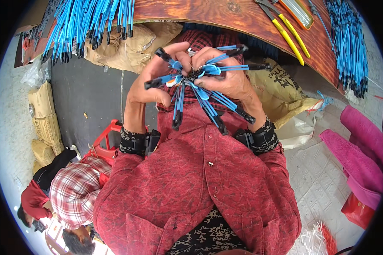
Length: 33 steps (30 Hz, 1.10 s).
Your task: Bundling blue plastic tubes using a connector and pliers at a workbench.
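Observation:
Between my hands is a frame of thin blue ribs with black ends (204, 94), spread out like spokes around a small dark centre, much like an umbrella's rib frame. My left hand (147, 83) curls round its left side, with the fingertips pinching near the centre. On the opposite side my right hand (234, 83) grips close to the same centre, thumb and fingers pressed together. What exactly lies between the fingertips is too small to make out. Several ribs point down toward my lap and others stick out to the sides.
A wooden table (208, 10) curves across the far side, with piles of blue ribs (95, 19) at left and more blue ribs (351, 51) at right. Yellow-handled pliers (287, 36) lie on it. Sacks (281, 85) stand below; a person in a plaid shirt (78, 187) sits at lower left.

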{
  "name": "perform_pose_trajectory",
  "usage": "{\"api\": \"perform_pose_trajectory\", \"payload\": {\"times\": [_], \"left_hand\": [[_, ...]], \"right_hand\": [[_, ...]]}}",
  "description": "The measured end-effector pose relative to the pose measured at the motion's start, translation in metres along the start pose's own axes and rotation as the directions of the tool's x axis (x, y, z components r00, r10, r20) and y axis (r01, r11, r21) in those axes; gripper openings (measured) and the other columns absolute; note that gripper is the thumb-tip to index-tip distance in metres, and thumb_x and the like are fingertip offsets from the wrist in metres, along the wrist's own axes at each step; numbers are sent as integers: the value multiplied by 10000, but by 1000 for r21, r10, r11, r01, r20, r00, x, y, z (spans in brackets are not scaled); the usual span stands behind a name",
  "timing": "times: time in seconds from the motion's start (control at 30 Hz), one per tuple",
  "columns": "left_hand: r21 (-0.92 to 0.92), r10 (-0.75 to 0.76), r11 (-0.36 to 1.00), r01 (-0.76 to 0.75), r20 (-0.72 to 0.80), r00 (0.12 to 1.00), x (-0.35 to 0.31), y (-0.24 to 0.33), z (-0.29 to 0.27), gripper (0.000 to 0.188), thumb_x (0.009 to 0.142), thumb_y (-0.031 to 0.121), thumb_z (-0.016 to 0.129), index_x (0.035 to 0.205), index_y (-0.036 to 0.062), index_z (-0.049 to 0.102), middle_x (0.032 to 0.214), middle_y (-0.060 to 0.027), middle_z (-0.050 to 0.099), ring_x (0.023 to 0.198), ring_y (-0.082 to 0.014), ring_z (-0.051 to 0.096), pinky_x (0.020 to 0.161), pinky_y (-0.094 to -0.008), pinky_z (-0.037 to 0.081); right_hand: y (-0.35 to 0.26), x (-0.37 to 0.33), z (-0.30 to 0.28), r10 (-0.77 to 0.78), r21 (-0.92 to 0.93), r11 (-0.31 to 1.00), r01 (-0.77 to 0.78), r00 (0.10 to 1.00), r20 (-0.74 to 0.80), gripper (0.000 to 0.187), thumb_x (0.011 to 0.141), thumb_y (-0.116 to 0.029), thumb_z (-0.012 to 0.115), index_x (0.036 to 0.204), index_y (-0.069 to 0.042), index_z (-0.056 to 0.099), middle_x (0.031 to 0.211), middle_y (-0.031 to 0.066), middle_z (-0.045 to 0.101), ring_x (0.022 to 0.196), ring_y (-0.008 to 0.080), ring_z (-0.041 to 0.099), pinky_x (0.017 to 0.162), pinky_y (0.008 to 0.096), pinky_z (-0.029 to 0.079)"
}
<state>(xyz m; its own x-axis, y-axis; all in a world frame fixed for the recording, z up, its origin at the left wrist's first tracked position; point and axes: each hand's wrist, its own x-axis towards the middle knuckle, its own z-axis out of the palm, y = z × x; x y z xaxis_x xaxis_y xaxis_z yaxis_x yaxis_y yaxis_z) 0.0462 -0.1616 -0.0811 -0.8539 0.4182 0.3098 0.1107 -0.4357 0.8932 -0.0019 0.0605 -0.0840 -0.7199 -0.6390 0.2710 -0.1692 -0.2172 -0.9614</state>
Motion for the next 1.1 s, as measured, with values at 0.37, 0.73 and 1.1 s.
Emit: {"api": "perform_pose_trajectory", "payload": {"times": [0.37,0.73,1.1], "left_hand": [[181,-64,976,120,-290,955,1,-11,6,359,856,85,762,1132,43,536,855,18,487,773,-78,460,708,-249,402],[119,-205,960,254,-318,926,2,8,13,230,820,69,815,1000,34,676,1029,-54,624,982,-167,605,869,-320,490],[84,-170,969,231,-448,878,6,7,29,174,825,33,760,966,33,658,1008,-54,657,970,-158,606,869,-316,496]], "right_hand": [[1,2,0,54,-10,998,-54,998,34,299,798,-140,838,1023,-41,667,1004,33,673,975,153,633,894,325,493],[2,3,1,105,46,994,-103,993,-45,330,768,-141,867,996,-41,651,970,15,652,924,123,603,845,314,487],[-5,-3,-5,163,193,970,-148,984,-65,266,937,-177,683,1131,-4,624,1013,32,655,988,119,626,878,300,511]]}}
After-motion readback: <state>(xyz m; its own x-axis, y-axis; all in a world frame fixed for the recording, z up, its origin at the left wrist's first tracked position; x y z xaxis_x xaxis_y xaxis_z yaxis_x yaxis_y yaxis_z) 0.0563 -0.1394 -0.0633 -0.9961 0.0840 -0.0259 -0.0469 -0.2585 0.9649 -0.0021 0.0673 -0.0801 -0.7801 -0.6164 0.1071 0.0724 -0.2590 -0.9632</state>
